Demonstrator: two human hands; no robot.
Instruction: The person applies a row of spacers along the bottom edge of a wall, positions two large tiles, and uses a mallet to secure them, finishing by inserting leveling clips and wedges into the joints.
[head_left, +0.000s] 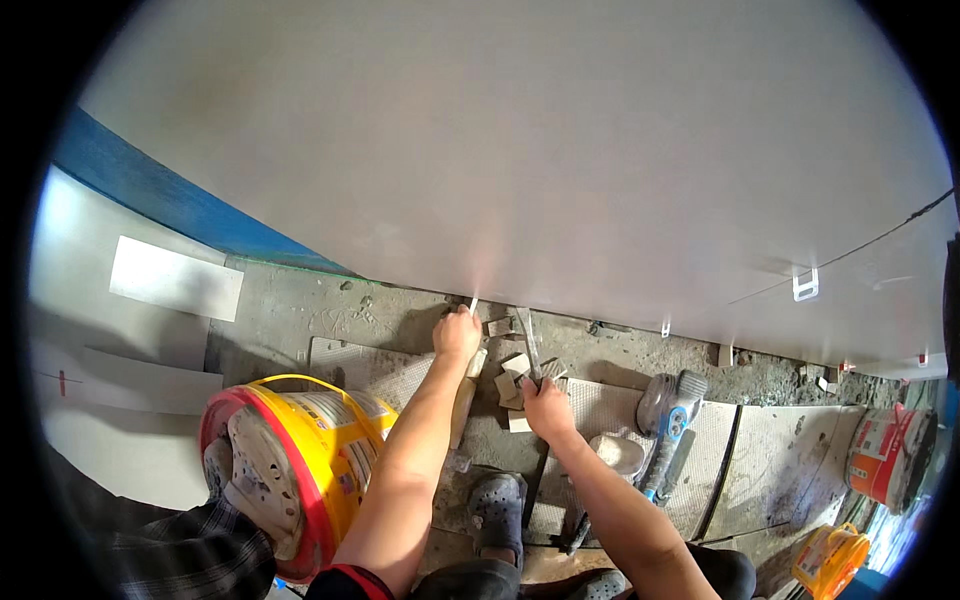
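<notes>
A large grey panel (pixel 520 150) fills the upper view, its lower edge just above the dirty concrete floor (pixel 290 300). My left hand (pixel 455 335) is closed on a thin white piece (pixel 474 304) at that edge. My right hand (pixel 547 408) grips a long flat metal bar (pixel 532 345), whose far end reaches the panel's edge to the right of my left hand. Small beige tile pieces (pixel 516 375) lie in a loose pile beside the bar. White clips (pixel 805 283) stick out from the panel's seam at the right.
A yellow bucket (pixel 350 440) stands left of my legs. A blue-handled tool (pixel 672 450) and a scoop (pixel 618 455) lie right on textured tiles (pixel 775 470). An orange-labelled bucket (pixel 880 460) and a smaller yellow one (pixel 830 555) are at far right. White panels (pixel 110 390) are at left.
</notes>
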